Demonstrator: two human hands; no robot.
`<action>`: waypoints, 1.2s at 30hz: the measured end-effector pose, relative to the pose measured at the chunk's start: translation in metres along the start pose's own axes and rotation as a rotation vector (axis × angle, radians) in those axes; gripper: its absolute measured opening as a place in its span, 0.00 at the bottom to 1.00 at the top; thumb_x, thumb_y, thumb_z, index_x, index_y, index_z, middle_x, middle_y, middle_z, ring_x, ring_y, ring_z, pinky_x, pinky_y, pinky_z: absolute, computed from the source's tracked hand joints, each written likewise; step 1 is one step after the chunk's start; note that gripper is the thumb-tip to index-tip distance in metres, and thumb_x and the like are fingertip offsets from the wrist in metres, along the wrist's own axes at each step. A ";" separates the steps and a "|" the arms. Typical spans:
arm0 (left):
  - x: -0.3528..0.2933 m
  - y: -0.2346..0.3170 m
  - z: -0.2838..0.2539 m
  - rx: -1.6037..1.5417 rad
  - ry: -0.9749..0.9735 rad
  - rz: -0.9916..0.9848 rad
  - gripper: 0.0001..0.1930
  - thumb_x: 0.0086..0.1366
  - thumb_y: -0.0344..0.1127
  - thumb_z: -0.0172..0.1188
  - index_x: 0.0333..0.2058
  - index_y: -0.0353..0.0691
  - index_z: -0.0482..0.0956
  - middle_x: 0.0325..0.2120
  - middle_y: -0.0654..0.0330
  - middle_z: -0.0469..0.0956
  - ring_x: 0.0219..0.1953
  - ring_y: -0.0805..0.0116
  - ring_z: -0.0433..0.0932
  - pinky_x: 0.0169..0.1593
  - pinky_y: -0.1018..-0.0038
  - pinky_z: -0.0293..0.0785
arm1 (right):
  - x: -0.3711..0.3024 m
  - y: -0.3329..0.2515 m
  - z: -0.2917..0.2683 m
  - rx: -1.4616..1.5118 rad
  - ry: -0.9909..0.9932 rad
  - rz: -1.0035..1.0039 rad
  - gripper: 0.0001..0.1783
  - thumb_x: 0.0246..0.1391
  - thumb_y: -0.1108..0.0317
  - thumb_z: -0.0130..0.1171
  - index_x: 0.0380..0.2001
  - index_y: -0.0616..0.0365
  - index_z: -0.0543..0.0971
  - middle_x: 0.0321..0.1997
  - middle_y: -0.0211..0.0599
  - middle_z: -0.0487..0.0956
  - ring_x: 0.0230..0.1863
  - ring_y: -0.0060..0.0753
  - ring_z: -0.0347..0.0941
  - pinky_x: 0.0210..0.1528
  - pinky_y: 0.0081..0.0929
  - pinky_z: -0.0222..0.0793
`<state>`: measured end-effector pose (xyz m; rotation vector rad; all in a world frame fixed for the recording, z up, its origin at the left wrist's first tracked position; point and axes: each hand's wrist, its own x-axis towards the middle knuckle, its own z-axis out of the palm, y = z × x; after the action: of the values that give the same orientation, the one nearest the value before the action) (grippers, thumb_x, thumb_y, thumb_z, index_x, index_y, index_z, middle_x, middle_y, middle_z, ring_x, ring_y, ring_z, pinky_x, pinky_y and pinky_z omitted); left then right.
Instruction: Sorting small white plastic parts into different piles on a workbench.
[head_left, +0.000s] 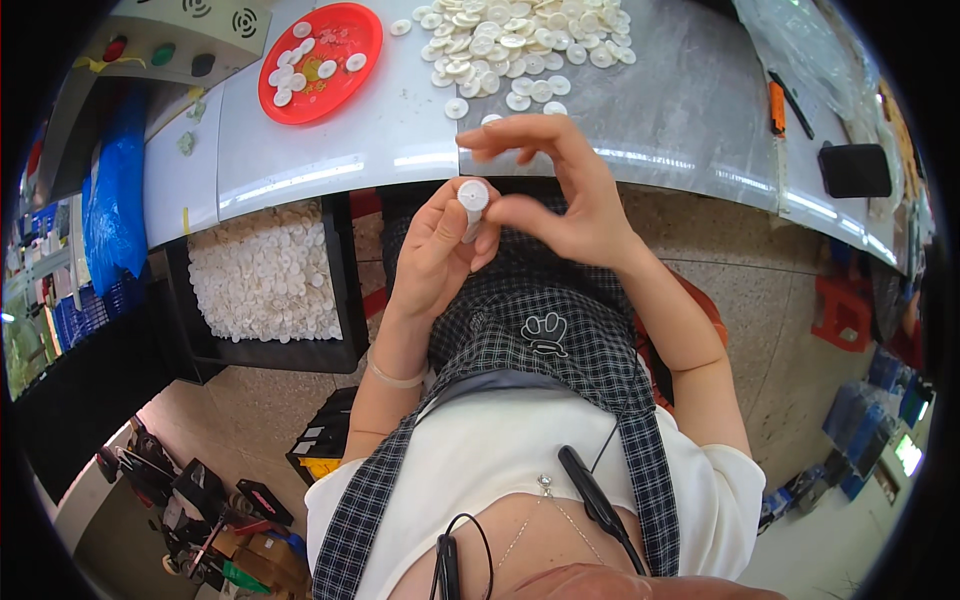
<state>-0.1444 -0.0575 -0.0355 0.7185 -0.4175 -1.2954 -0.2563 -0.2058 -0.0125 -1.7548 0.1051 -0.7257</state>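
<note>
My left hand (437, 243) is closed around a short stack of round white plastic discs (473, 195), held up in front of the table's near edge. The top disc faces up, with a small raised centre. My right hand (570, 200) is raised just to the right, thumb and fingers spread apart. Its thumb tip is beside the stack; whether it touches cannot be made out. Beyond both hands, a big loose heap of the same white discs (510, 40) lies on the grey table (680, 120).
A red plate (345, 90) with several discs stands at the back left. Below the table on the left, a black crate (350, 300) is full of discs. A black phone-like object (855, 171) and an orange cutter (777, 107) lie at the right. A control box (165, 40) stands far left.
</note>
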 end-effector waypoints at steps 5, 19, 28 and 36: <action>-0.002 0.002 -0.003 0.140 0.042 0.080 0.17 0.72 0.44 0.52 0.46 0.34 0.71 0.32 0.65 0.71 0.27 0.80 0.66 0.27 0.83 0.63 | 0.008 0.021 -0.001 -0.529 0.002 -0.042 0.14 0.55 0.71 0.59 0.46 0.54 0.78 0.52 0.29 0.79 0.52 0.32 0.73 0.51 0.30 0.65; -0.003 -0.002 -0.012 -0.033 0.065 -0.006 0.15 0.74 0.46 0.46 0.39 0.39 0.72 0.31 0.63 0.70 0.26 0.81 0.67 0.22 0.85 0.60 | -0.018 0.017 -0.003 -0.435 -0.009 -0.095 0.16 0.48 0.77 0.65 0.42 0.57 0.78 0.37 0.32 0.83 0.40 0.29 0.78 0.40 0.24 0.72; 0.000 0.002 0.002 -0.006 0.077 -0.090 0.25 0.75 0.54 0.38 0.44 0.36 0.71 0.28 0.64 0.69 0.23 0.80 0.64 0.18 0.85 0.57 | 0.014 0.007 0.008 -0.104 -0.035 0.154 0.13 0.62 0.75 0.50 0.50 0.60 0.74 0.41 0.37 0.84 0.46 0.28 0.78 0.53 0.28 0.68; -0.005 0.005 -0.001 -0.187 0.063 -0.134 0.28 0.75 0.58 0.29 0.41 0.39 0.70 0.28 0.61 0.68 0.23 0.76 0.64 0.18 0.84 0.58 | 0.008 0.030 0.011 -0.826 -0.182 -0.162 0.21 0.52 0.68 0.60 0.51 0.54 0.75 0.61 0.30 0.73 0.61 0.36 0.67 0.60 0.36 0.61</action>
<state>-0.1412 -0.0522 -0.0323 0.6363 -0.1961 -1.4135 -0.2355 -0.2095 -0.0374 -2.6349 0.1541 -0.6783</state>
